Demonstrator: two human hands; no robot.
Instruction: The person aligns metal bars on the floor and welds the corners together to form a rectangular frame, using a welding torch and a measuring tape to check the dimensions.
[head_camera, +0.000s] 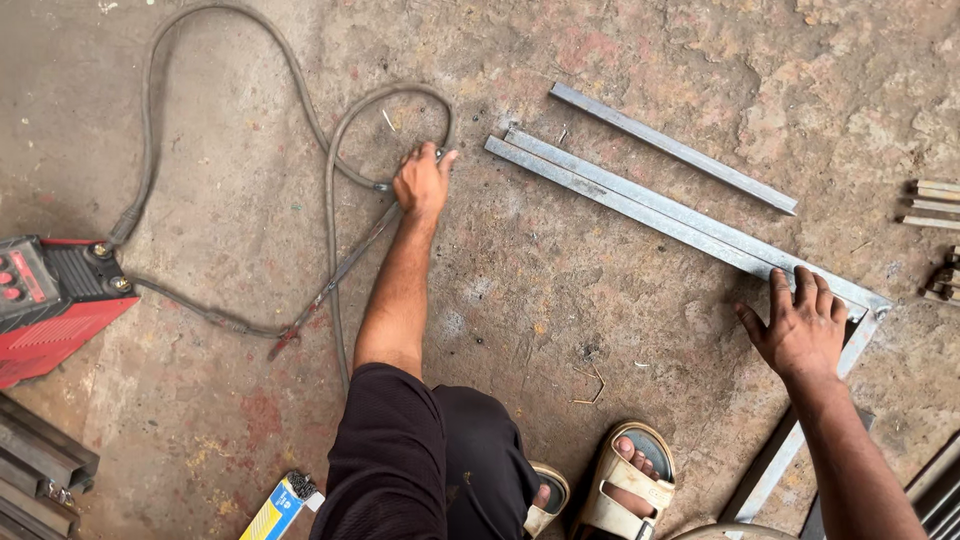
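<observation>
Two hands are down on the concrete floor, well apart from each other. The left hand is stretched far forward, its fingers curled around the grey welding cable right where the cable loops back on itself; the grip looks closed on the cable, though the fingertips are hidden under the hand. That cable snakes away toward the floor's left edge, where the red welding machine sits. Over on the right, the right hand lies flat with fingers spread, pressing on the corner of the steel frame, where the long doubled bars meet a shorter bar that runs back toward the near edge. A separate square steel bar lies just beyond the frame, apart from it. Sandalled feet are planted at the near edge, a yellow and blue box to their left.
</observation>
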